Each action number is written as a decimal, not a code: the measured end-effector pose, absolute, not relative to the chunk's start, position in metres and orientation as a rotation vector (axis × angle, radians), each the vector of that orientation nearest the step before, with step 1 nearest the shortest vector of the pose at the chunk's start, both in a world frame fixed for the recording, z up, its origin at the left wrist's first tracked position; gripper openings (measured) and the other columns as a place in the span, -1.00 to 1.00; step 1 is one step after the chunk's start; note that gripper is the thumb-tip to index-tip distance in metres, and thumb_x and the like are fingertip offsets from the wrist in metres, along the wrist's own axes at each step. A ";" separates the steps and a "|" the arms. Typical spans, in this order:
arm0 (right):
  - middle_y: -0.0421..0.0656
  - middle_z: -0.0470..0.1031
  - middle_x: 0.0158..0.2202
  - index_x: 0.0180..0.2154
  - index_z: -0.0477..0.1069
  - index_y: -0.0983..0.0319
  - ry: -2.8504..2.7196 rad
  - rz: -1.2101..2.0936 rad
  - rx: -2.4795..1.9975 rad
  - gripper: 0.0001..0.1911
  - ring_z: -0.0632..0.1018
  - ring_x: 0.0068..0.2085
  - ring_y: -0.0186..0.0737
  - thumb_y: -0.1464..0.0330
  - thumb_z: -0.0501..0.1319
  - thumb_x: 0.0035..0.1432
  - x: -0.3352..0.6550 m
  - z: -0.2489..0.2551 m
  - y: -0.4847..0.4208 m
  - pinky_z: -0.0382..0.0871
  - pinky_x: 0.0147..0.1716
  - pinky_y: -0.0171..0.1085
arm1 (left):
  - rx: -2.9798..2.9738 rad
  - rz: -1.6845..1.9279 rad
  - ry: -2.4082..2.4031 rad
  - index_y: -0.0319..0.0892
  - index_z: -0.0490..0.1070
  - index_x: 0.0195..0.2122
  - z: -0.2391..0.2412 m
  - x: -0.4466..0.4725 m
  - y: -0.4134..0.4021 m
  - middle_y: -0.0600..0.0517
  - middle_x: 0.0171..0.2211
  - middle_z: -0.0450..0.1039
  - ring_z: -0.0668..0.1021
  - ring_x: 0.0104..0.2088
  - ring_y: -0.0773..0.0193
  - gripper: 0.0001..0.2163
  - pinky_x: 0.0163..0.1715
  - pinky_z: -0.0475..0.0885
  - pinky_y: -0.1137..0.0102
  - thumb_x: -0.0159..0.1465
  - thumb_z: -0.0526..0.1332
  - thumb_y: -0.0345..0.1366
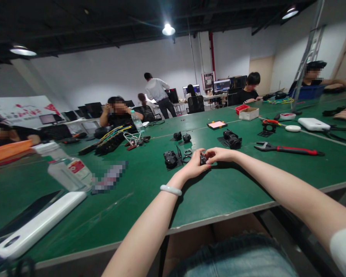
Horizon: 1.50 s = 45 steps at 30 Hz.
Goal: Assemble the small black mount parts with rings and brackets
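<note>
My left hand [195,164], with a pale bangle [171,190] at its wrist, closes round a small black part [203,159]. From the other side the fingers of my right hand [218,155] pinch the same part, just above the green tabletop [213,196]. Much of the part is hidden by the fingers, so its exact kind cannot be made out. Left of my hands lie black rings [187,152] and a black bracketed assembly [171,158]. Two smaller black pieces [186,137] sit behind, and another black assembly [232,139] stands behind my right hand.
Red-handled adjustable pliers [291,149] lie to the right, near a white power adapter [314,124]. At left are a clear plastic jar [65,167], a long white object [40,223] and a bundle of cables [109,140]. Several people sit round the table.
</note>
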State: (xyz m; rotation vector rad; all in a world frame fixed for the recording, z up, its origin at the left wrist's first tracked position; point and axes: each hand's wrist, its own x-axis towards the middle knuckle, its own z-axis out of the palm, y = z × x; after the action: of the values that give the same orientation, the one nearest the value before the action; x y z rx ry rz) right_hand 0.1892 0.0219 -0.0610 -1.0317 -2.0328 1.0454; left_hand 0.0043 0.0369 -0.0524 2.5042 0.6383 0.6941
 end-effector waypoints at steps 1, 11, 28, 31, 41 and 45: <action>-0.16 0.37 -0.35 -0.27 0.32 0.33 -2.032 1.051 -1.033 -0.61 0.37 -0.34 -0.33 0.25 0.24 -0.17 0.189 -0.062 0.023 0.21 -0.35 -0.36 | 2.496 0.694 0.642 -0.22 -0.03 0.00 -0.052 0.004 0.036 -0.13 -0.05 0.11 0.23 -0.01 0.12 -0.43 -0.02 0.14 0.25 -0.01 0.19 -0.24; -0.14 0.38 -0.34 -0.28 0.32 0.35 -2.049 0.986 -1.065 -0.61 0.37 -0.35 -0.32 0.19 0.18 -0.11 0.189 -0.063 0.022 0.20 -0.38 -0.36 | 2.474 0.714 0.632 -0.22 -0.01 -0.01 -0.051 0.004 0.035 -0.13 -0.06 0.12 0.24 -0.02 0.11 -0.42 -0.03 0.14 0.23 -0.03 0.21 -0.25; -0.16 0.37 -0.36 -0.30 0.32 0.33 -2.084 0.986 -0.994 -0.64 0.35 -0.37 -0.34 0.17 0.15 -0.06 0.186 -0.057 0.017 0.19 -0.40 -0.37 | 2.461 0.720 0.622 -0.21 -0.02 -0.01 -0.053 0.005 0.036 -0.12 -0.05 0.12 0.23 -0.01 0.11 -0.44 -0.01 0.13 0.22 -0.01 0.20 -0.27; -0.17 0.36 -0.37 -0.30 0.32 0.33 -2.088 0.973 -0.985 -0.64 0.34 -0.38 -0.35 0.17 0.15 -0.07 0.185 -0.056 0.016 0.18 -0.42 -0.38 | 2.469 0.721 0.620 -0.22 -0.02 -0.01 -0.052 0.004 0.036 -0.13 -0.05 0.11 0.23 -0.01 0.12 -0.44 -0.01 0.12 0.23 -0.01 0.20 -0.26; -0.15 0.36 -0.35 -0.26 0.31 0.33 -2.076 0.971 -1.021 -0.62 0.35 -0.35 -0.33 0.18 0.13 -0.05 0.187 -0.059 0.018 0.19 -0.40 -0.37 | 2.455 0.736 0.613 -0.21 0.00 -0.01 -0.052 0.004 0.036 -0.13 -0.05 0.11 0.22 0.00 0.12 -0.44 0.00 0.11 0.21 -0.02 0.21 -0.27; -0.15 0.37 -0.35 -0.26 0.31 0.34 -2.097 0.943 -1.037 -0.62 0.35 -0.37 -0.34 0.17 0.12 -0.04 0.188 -0.058 0.018 0.19 -0.41 -0.38 | 2.460 0.745 0.611 -0.21 0.01 -0.02 -0.052 0.004 0.036 -0.12 -0.05 0.12 0.23 -0.01 0.12 -0.44 0.00 0.10 0.22 -0.02 0.21 -0.26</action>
State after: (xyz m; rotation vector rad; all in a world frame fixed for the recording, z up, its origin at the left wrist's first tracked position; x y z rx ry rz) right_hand 0.1878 0.0181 -0.0580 -1.0372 -2.0972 0.9430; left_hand 0.0045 0.0358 -0.0524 2.4601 0.6113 0.7448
